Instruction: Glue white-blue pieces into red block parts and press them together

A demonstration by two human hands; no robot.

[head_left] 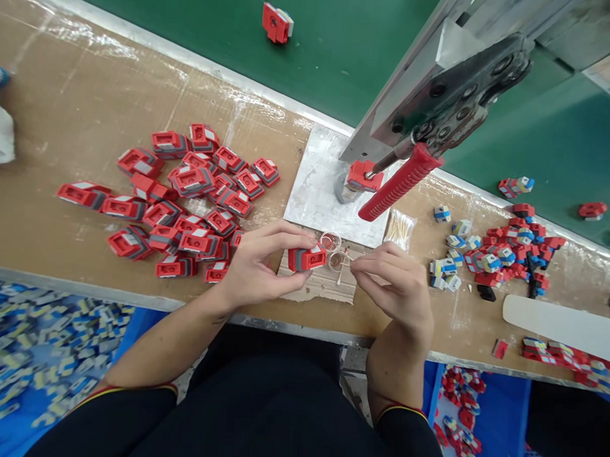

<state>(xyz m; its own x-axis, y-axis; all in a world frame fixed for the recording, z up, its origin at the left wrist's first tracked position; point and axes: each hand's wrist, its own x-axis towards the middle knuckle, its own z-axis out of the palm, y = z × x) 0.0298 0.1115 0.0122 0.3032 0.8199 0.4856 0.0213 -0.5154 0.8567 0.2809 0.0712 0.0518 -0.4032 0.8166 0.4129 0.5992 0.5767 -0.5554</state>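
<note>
My left hand (264, 264) is closed around a red plastic toy part (308, 258) with a grey band, held over the cardboard by the bench's front edge. Pinched in my right hand (396, 280) is a thin cotton swab (349, 261), its tip near a small round cup (338, 261). Another small cup (330, 241) with reddish contents stands just behind. A second, loose swab (340, 278) lies close to the front cup. Left of my left hand spreads a pile of similar red parts (191, 181).
Behind my hands a toggle clamp with a red handle (399, 185) rises over a metal plate (306, 182). A bag of cotton swabs (400, 228) lies beside it. Red, blue and white parts (514, 246) are heaped right. Blue bins (501, 422) stand below the bench; a green surface (192, 24) runs behind.
</note>
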